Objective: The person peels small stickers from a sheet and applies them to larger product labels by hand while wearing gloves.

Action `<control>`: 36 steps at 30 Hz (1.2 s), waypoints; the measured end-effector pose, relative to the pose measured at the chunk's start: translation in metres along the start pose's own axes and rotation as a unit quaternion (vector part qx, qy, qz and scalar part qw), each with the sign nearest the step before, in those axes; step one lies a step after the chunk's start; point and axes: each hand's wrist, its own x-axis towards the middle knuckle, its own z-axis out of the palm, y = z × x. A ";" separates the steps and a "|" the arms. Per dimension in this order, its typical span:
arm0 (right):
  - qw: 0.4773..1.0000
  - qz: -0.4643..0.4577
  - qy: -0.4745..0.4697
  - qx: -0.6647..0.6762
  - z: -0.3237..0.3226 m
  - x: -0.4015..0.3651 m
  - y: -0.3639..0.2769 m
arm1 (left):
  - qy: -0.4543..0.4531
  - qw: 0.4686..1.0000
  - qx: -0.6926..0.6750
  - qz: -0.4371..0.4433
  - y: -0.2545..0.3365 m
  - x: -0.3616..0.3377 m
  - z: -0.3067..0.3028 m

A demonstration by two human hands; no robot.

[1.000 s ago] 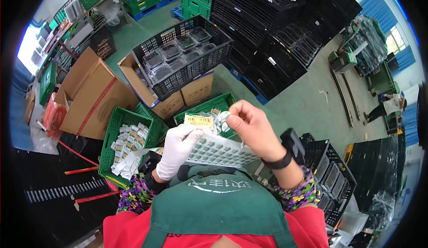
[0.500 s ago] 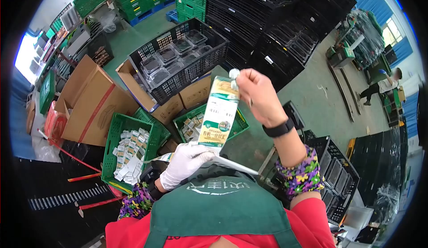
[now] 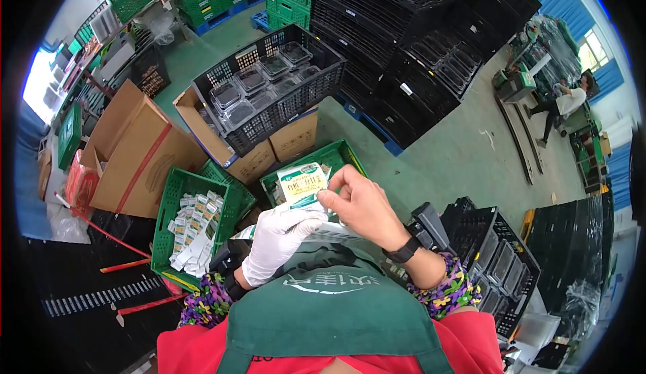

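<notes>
A printed label sleeve (image 3: pixel 302 184), white, yellow and green, stands upright between my hands, its lower end in the fingers of my left hand (image 3: pixel 277 241), which wears a white glove. My bare right hand (image 3: pixel 360 206) pinches the right edge of the same sleeve with thumb and finger. A white strip lies under both hands, partly hidden. Left of them, a green crate (image 3: pixel 160 229) holds many small folded labels (image 3: pixel 196 229). Another green crate (image 3: pixel 344 151) sits just behind the sleeve.
A black crate (image 3: pixel 296 98) with clear plastic boxes rests on a cardboard carton (image 3: pixel 296 140). Black crates (image 3: pixel 356 31) are stacked behind. At the right stands another black crate (image 3: pixel 525 256) of clear boxes. A person (image 3: pixel 568 103) is at the far right.
My right hand has come down and closer to my left hand. The tall sleeve now shows only a short part above the glove. The far person has changed posture.
</notes>
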 end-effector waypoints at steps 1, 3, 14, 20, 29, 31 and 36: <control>1.000 0.000 0.000 0.000 -0.002 0.001 0.002 | -0.003 1.000 -0.014 -0.013 0.000 0.000 0.000; 0.997 -0.004 -0.071 0.019 -0.007 0.006 0.010 | -0.006 0.999 -0.027 -0.024 -0.003 -0.001 -0.001; 0.961 -0.025 0.057 0.269 -0.032 0.037 0.008 | -0.116 0.992 -0.021 -0.038 -0.018 -0.013 0.009; 0.985 -0.042 0.046 0.163 -0.002 -0.003 0.012 | -0.029 0.999 -0.010 -0.032 -0.007 -0.004 0.002; 0.985 -0.087 0.131 -0.076 0.016 -0.017 0.009 | -0.019 0.999 -0.003 -0.037 -0.001 -0.005 0.000; 0.997 -0.072 0.027 -0.010 0.005 -0.007 0.025 | -0.026 0.999 -0.014 -0.013 -0.002 -0.005 -0.002; 0.968 -0.071 -0.050 0.236 -0.005 0.010 0.026 | -0.076 0.997 0.000 0.010 0.002 -0.007 -0.001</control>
